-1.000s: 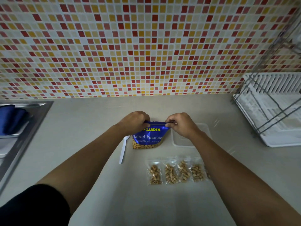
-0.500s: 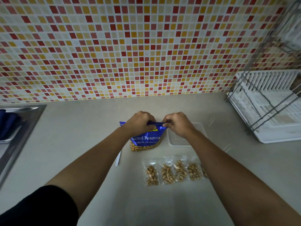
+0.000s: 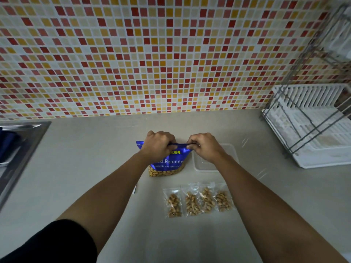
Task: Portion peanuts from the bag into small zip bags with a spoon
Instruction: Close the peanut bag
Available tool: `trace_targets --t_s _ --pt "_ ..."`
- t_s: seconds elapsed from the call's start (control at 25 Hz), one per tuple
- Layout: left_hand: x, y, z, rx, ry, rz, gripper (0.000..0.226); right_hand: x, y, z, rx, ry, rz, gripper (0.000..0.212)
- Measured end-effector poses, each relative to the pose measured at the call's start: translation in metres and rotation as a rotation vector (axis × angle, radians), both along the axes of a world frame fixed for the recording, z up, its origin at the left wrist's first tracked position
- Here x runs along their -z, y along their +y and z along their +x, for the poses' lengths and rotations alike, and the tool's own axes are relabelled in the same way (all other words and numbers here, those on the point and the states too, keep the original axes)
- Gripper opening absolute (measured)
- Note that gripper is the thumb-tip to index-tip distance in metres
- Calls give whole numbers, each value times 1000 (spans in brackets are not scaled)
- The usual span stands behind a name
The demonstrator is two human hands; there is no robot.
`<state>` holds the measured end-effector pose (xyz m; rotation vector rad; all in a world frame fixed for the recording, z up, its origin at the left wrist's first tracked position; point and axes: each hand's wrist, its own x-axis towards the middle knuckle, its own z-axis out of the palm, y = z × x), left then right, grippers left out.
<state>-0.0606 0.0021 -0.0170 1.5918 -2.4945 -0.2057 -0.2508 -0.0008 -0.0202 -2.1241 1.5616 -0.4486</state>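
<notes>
Nearer together, left hand (image 3: 158,147), right hand (image 3: 206,149) pinch bag (image 3: 171,161).

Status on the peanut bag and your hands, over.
Left hand, right hand both grip top edge of peanut bag. Bag upright on counter. Four filled zip bags in front, clear container at its right; nothing blocking.

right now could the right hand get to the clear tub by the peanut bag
Probably yes: the clear tub lies right beside the right hand, nothing between, but that hand pinches the peanut bag top and must let go first.
</notes>
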Motion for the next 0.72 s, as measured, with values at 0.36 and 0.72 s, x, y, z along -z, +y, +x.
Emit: trace_targets --t_s 0.36,0.72 --pt "3 8 63 -94 -111 -51 25 3 -4 -1 -11 -45 40 11" --pt "3 7 95 -20 28 54 26 -1 -9 0 -40 12 65 14"
